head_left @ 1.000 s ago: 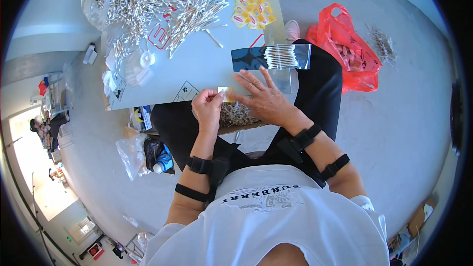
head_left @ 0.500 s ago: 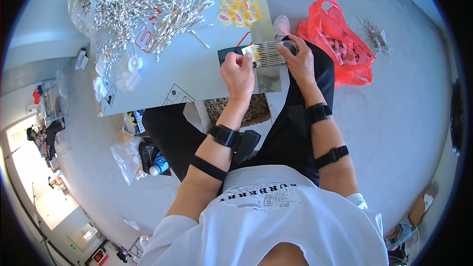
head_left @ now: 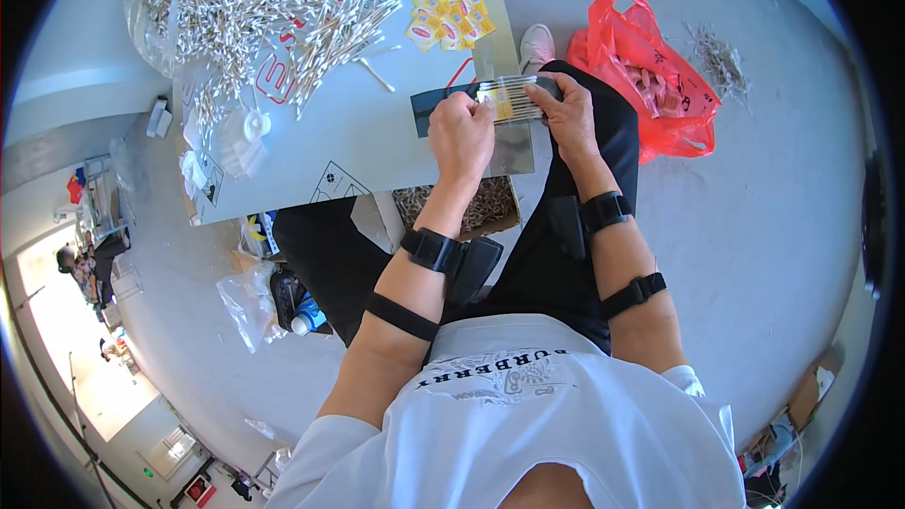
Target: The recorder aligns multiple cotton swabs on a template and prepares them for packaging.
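Observation:
A row of cotton swabs lies side by side between my hands, with a yellow-and-white card against it. Clear plastic seems to wrap the right part of the row, but its edges are hard to make out. My left hand is closed at the left end, fingertips on the card and swabs. At the other end, the thumb and fingers of my right hand grip the swabs. Beneath my left hand a dark strip shows on the tabletop.
Loose cotton swabs make a big heap at the table's far left. More yellow cards lie beyond my hands. A red plastic bag sits on the floor at right, near scattered sticks. Below the table edge stands a cardboard box.
The yellow card has slid right, from the left end to lie among or behind the swabs. My left hand has turned slightly; my right hand still grips the other end.

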